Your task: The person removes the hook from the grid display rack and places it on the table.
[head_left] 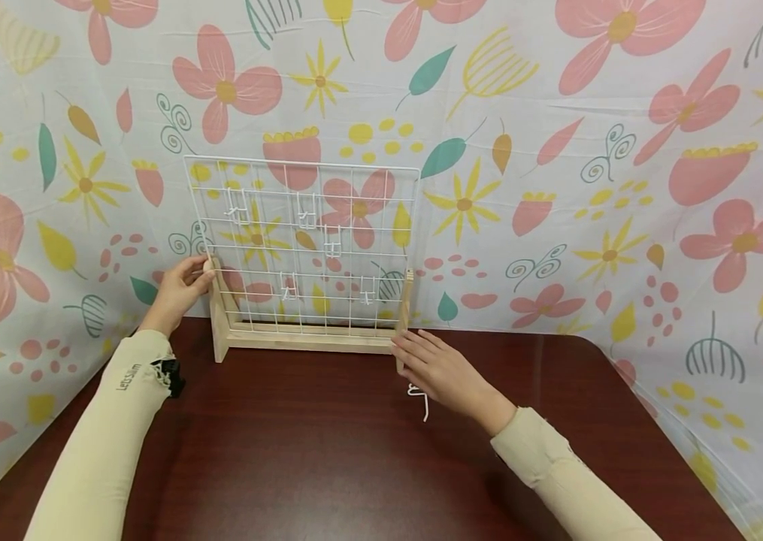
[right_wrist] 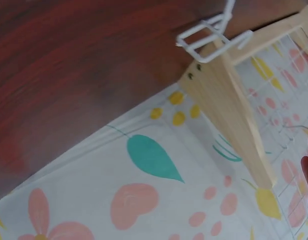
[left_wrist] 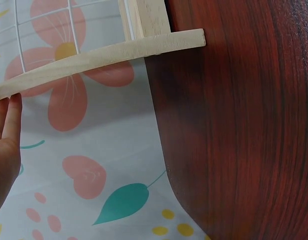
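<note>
A white wire grid panel (head_left: 362,197) stands upright in a wooden stand (head_left: 313,343). Several small white wire hooks (head_left: 332,242) hang on the grid. My left hand (head_left: 181,291) touches the top of the stand's left post (head_left: 220,319); in the left wrist view its straight fingers (left_wrist: 13,117) meet the post's edge. Low beside the right post (head_left: 405,300) is my right hand (head_left: 445,373), its fingers extended and hiding the post's foot. A loose white wire hook (head_left: 425,409) lies by that hand, close to the post's foot in the right wrist view.
The stand rests towards the back of a dark red wooden table (head_left: 300,451). Behind it and on both sides hangs a white flowered cloth (head_left: 482,293). The table has a rounded back right corner.
</note>
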Tool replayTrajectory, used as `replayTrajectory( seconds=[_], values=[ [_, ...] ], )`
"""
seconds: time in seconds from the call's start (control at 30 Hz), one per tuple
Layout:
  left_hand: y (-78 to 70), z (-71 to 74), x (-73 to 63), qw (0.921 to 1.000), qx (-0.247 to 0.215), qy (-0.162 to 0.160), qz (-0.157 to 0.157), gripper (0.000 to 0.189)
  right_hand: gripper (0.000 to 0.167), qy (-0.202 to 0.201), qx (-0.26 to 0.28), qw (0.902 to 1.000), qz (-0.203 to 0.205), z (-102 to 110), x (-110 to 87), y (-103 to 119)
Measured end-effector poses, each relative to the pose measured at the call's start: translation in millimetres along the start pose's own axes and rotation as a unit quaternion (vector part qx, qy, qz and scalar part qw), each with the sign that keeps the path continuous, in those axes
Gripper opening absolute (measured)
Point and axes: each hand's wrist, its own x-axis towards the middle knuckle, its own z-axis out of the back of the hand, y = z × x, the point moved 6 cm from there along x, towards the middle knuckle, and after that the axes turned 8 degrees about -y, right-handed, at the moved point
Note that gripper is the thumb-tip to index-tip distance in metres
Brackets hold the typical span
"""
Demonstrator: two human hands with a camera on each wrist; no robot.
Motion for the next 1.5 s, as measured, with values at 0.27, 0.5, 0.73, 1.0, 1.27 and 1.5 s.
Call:
replayTrajectory(
  seconds=[0.27, 0.5, 0.73, 1.0, 1.27, 1.5],
  values=[
    [2.0, 2.3, 0.0, 0.9999, -0.001, 0.003, -0.011, 0.052, 0.047, -0.012, 0.03, 0.9978, -0.057, -1, 17.4, -10],
    [2.2, 1.0, 1.1, 1.0, 0.001, 0.001, -0.008, 0.053, 0.052, -0.048, 0.068, 0.9898, -0.116, -5, 32.5, -20],
    [-7.2, -0.7, 0.2, 0.9999, -0.005, -0.003, -0.01, 0.049, 0.051, -0.091, 0.091, 0.9819, -0.138, -14, 50.6, -22],
    [2.2, 0.4, 1.9, 0.9999, 0.012, 0.005, -0.008, 0.054, 0.05, -0.113, 0.127, 0.9635, -0.207, -26, 63.1, -25],
    [1.8, -1.1, 1.9, 0.9999, 0.008, 0.005, -0.004, 0.055, 0.048, -0.116, 0.147, 0.9422, -0.278, -37, 66.7, -29],
    [0.8, -0.6, 0.0, 1.0, 0.001, 0.0, -0.01, 0.053, 0.046, -0.145, 0.154, 0.9205, -0.328, -46, 66.1, -33]
  ],
)
